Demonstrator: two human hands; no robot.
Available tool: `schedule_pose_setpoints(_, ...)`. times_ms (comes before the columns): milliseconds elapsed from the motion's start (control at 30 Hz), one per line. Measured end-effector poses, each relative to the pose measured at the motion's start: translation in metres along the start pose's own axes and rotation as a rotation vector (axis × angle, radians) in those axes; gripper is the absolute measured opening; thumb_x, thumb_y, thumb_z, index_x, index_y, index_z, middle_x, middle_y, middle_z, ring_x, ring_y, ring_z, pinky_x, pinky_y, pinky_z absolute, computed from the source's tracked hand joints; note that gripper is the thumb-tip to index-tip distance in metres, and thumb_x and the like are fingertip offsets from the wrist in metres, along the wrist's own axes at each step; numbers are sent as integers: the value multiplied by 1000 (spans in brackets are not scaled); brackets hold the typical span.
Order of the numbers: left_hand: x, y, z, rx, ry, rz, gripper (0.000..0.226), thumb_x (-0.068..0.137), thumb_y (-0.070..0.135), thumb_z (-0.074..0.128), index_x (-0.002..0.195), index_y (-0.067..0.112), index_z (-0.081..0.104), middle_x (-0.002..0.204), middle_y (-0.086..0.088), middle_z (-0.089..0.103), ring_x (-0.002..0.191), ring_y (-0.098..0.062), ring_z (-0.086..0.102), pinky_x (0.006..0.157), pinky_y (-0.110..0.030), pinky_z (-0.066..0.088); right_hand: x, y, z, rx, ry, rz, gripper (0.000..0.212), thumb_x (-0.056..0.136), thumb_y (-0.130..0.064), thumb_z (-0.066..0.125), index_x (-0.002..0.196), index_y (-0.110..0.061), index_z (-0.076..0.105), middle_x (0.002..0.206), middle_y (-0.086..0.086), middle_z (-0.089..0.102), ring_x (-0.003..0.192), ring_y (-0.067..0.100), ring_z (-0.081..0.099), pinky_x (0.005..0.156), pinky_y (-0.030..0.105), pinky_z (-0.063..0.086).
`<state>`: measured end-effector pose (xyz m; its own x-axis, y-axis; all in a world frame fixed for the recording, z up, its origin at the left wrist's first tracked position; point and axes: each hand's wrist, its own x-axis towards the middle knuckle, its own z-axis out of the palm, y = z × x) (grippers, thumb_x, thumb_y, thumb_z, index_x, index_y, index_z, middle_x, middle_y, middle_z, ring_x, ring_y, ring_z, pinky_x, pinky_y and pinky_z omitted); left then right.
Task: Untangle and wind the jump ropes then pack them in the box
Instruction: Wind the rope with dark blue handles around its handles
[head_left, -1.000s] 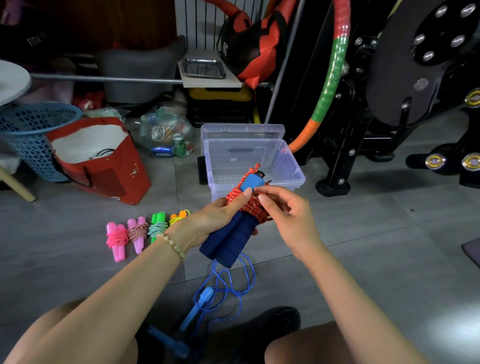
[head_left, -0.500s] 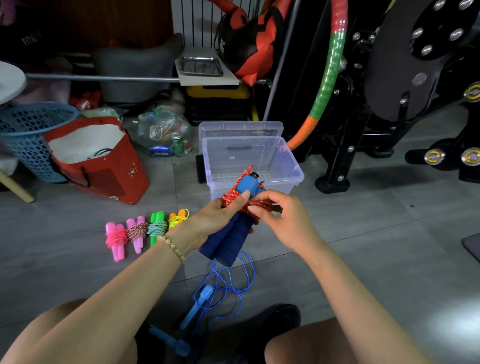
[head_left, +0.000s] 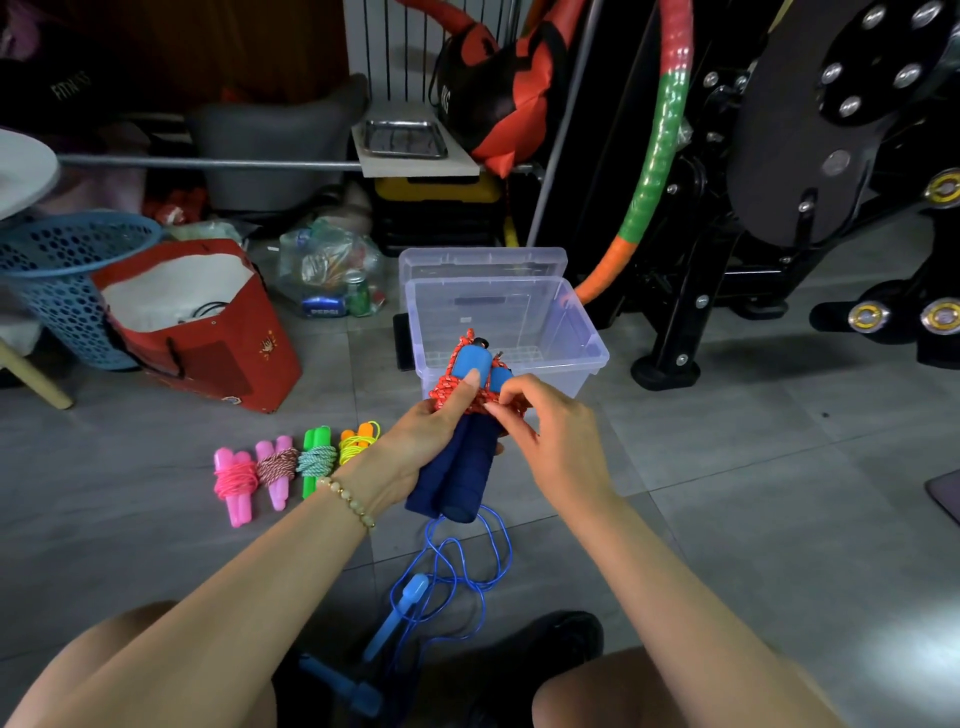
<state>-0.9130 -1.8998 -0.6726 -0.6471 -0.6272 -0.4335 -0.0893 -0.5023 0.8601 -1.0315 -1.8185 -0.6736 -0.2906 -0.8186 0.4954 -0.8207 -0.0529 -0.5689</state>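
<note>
The red braided jump rope (head_left: 451, 391) is coiled round its two dark-blue foam handles (head_left: 457, 467), which the left hand (head_left: 415, 452) clenches together, its fingers (head_left: 470, 382) pressing the coils so they cannot slip. The right hand (head_left: 558, 441) pinches the loose end in its fingers (head_left: 500, 409) beside the coils, likely to tuck it in. The open clear plastic box (head_left: 584, 340) stands on the floor just beyond them, ready for packing.

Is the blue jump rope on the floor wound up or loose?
Loose. The blue jump rope lies in open loops on the floor, its handles apart.
</note>
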Motion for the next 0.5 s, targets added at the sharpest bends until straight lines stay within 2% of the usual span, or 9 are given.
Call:
schedule_pose_setpoints(133, -1, 1, -1, 10, 3, 3, 45, 88, 54, 52, 101, 12, 65, 88, -8, 75, 79, -22, 72, 68, -31, 59, -3, 1, 6, -43, 44, 5, 15, 88, -25, 59, 85, -10, 59, 75, -2, 65, 64, 16, 57, 59, 25, 42)
schedule_pose_setpoints(267, -2, 2, -1, 27, 24, 18, 45, 87, 53, 54, 99, 11, 65, 86, -9, 75, 77, -22, 72, 65, -30, 59, -5, 0, 16, -105, 62, 9, 22, 90, -27, 49, 88, -9, 61, 81, 0, 64, 67, 12, 52, 61, 23, 39)
schedule_pose_setpoints(333, -1, 2, -2, 49, 37, 39, 45, 86, 52, 56, 99, 10, 66, 86, -10, 75, 75, -22, 71, 64, -31, 58, -6, 1, 16, -10, 55, 41, 16, 89, -21, 54, 90, -8, 63, 84, 1, 65, 71, 13, 56, 64, 20, 42)
schedule_pose_setpoints(400, -1, 2, -3, 68, 48, 57, 49, 85, 51, 58, 105, 7, 65, 89, -12, 74, 75, -23, 71, 63, -31, 58, -7, 2, 14, 83, 52, 86, 13, 87, -19, 57, 91, -9, 64, 87, 0, 66, 74, 16, 61, 68, 27, 48)
schedule_pose_setpoints(500, 0, 4, -2, 73, 30, 76, 47, 87, 49, 57, 107, 7, 64, 88, -11, 74, 75, -23, 72, 62, -29, 58, -9, 0, 12, 57, 67, 90, 14, 88, -20, 61, 95, -10, 66, 92, -1, 66, 78, 9, 58, 71, 25, 47)
